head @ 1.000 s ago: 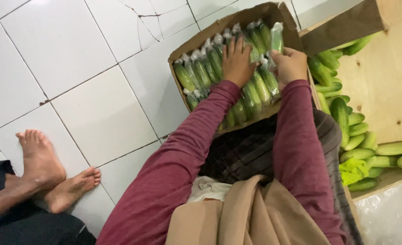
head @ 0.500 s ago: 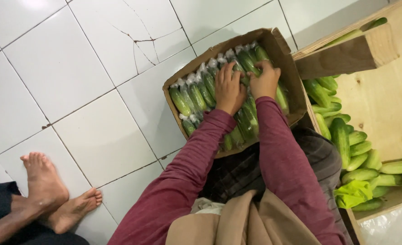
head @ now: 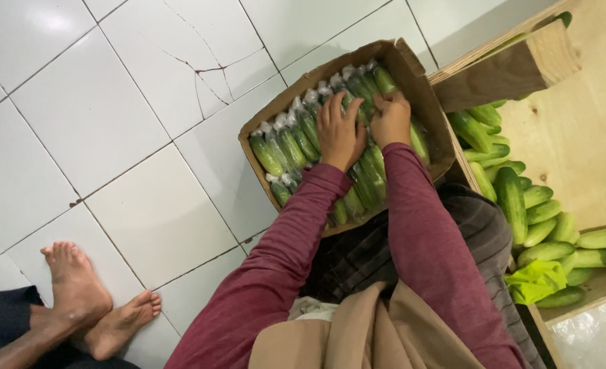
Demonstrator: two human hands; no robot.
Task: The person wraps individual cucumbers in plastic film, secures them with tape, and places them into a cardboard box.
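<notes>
Head view shows both hands pressing on wrapped cucumbers [head: 296, 147] in a cardboard box [head: 422, 89]. Left hand [head: 338, 133] lies flat, fingers spread; right hand [head: 390, 121] curls over one pack, grip unclear.

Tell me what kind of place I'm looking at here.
Probably a produce packing area, worked on the floor. Both hands, left hand and right hand, press on plastic-wrapped cucumbers in a cardboard box on white floor tiles, beside a plywood crate of loose cucumbers.
</notes>
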